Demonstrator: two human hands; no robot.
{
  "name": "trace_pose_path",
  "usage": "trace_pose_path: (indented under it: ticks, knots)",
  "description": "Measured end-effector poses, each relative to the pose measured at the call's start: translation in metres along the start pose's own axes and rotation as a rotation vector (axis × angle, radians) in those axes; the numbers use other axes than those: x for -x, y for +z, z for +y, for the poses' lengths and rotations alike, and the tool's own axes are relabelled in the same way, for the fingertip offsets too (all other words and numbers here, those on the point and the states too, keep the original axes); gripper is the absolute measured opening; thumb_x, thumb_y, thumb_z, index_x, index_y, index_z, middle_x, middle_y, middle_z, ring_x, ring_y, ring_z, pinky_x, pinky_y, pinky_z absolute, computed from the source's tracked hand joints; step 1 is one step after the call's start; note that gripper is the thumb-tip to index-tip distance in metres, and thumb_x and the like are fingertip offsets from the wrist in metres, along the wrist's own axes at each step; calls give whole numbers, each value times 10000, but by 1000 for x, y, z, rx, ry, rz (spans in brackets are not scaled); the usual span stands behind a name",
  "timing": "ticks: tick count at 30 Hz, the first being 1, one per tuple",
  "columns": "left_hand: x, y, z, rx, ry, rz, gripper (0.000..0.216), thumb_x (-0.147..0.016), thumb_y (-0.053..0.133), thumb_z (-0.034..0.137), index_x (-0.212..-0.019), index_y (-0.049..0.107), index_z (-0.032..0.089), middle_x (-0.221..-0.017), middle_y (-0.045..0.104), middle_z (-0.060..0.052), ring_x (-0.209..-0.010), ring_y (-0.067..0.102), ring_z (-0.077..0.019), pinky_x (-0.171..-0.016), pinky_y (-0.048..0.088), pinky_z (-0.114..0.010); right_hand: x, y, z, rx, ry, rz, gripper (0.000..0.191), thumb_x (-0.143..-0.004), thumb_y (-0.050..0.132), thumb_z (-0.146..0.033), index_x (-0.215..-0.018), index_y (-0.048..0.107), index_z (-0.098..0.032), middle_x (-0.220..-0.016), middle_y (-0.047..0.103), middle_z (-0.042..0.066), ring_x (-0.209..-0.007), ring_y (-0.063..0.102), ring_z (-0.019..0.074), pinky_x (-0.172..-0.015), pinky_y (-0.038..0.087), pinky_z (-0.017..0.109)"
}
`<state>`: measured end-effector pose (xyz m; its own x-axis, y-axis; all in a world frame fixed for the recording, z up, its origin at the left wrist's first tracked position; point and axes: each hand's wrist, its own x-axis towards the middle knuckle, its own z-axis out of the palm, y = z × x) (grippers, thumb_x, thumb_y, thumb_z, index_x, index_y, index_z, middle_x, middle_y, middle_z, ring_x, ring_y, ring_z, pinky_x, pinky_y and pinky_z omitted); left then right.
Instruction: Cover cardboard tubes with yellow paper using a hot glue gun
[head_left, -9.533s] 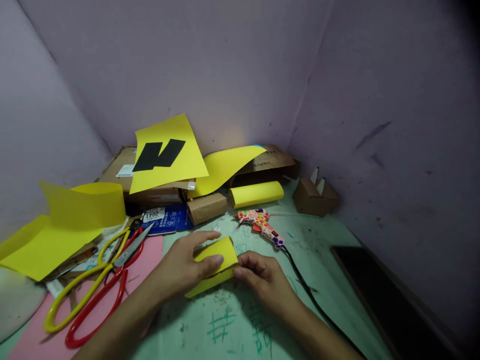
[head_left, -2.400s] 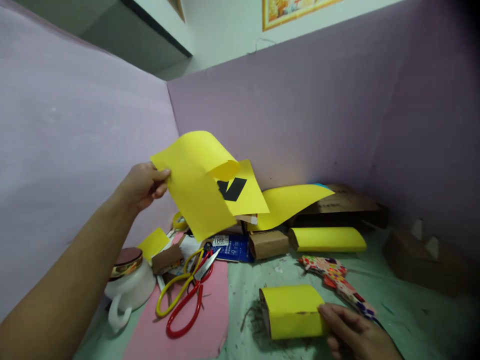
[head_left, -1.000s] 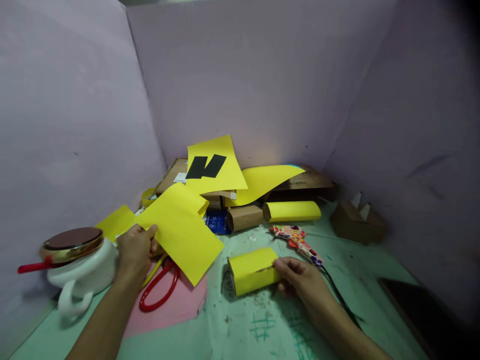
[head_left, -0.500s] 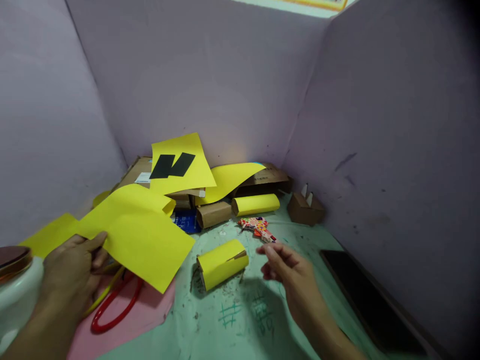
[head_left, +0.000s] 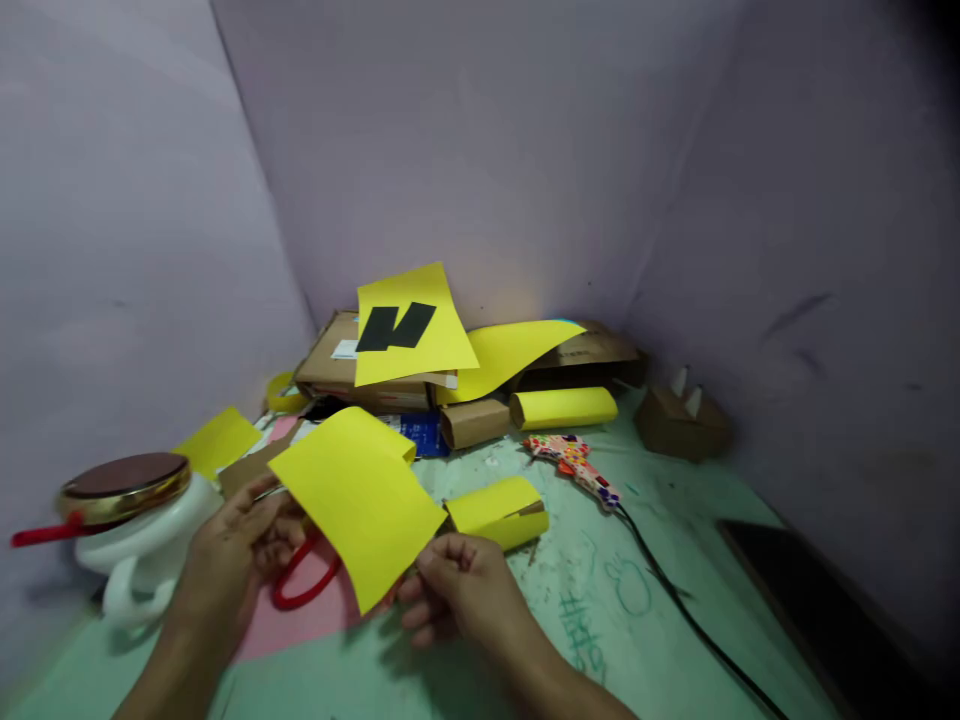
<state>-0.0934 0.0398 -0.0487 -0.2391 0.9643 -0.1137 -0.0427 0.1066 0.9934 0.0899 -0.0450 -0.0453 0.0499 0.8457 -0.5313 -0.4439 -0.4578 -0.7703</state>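
My left hand (head_left: 240,540) pinches the left edge of a loose yellow paper sheet (head_left: 360,495) held just above the green table (head_left: 637,600). My right hand (head_left: 457,590) grips the sheet's lower right corner with curled fingers. Right behind that hand lies a short yellow-wrapped roll (head_left: 499,510) on the table, touched by neither hand. Red-handled scissors (head_left: 300,585) lie on a pink sheet (head_left: 307,620) under the held paper, mostly hidden.
A white pot with a brown lid (head_left: 127,520) stands at the left. Cardboard boxes (head_left: 337,365), yellow sheets (head_left: 409,325), a brown roll (head_left: 472,422) and a long yellow roll (head_left: 562,407) crowd the back. A patterned glue gun (head_left: 574,460) trails a black cord (head_left: 675,610) rightward. A small box (head_left: 679,420) sits by the right wall.
My right hand has left the yellow roll and taken the sheet's lower corner. My left hand has brought the sheet toward the middle, over the scissors.
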Motion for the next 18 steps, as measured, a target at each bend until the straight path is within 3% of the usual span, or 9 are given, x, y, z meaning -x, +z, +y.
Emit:
trace_pose_path:
  ticks: [3, 6, 9, 13, 16, 18]
  knots:
    - [0, -9, -7, -195, 51, -57, 438, -604, 607, 373, -1009, 550, 218, -662, 639, 24, -413, 485, -113, -377, 364, -219, -2, 9, -6, -20, 41, -10, 152, -746, 496, -121, -596, 520, -127, -498, 617, 12, -352, 556, 84, -337, 450, 171]
    - [4, -15, -11, -489, 96, -84, 319, -676, 533, 359, -937, 582, 182, -588, 619, -6, -430, 493, -155, -428, 387, -274, 1, 21, 2, -46, 91, -27, 148, -768, 437, -128, -685, 558, -106, -518, 628, 36, -356, 557, 94, -327, 442, 174]
    - [12, -15, -10, -816, 191, -115, 228, -732, 481, 270, -883, 634, 194, -847, 693, -95, -745, 612, -262, -658, 443, -374, 1, 32, 17, -129, 105, -61, 129, -785, 487, -213, -809, 562, -110, -543, 646, 43, -395, 587, 121, -328, 449, 184]
    - [19, -11, -7, -1139, 347, -201, 317, -719, 456, 145, -982, 629, 186, -1094, 639, -130, -1055, 523, -337, -842, 381, -446, -11, 36, 33, -164, 51, -90, 241, -727, 618, -288, -882, 552, -116, -547, 663, 49, -382, 593, 139, -333, 463, 206]
    - [17, -10, -6, -1254, 426, -272, 312, -747, 462, 162, -1031, 591, 156, -1115, 609, -143, -1058, 525, -307, -872, 381, -403, -19, 32, 37, -158, 13, -75, 270, -720, 646, -316, -876, 552, -117, -535, 656, 48, -366, 584, 134, -327, 454, 196]
    - [15, -11, -2, -1306, 412, -302, 269, -777, 443, 192, -1011, 575, 181, -1081, 628, -128, -958, 585, -292, -768, 422, -377, -19, 29, 37, -161, -7, -46, 271, -735, 640, -346, -871, 550, -130, -535, 651, 35, -365, 579, 122, -324, 446, 180]
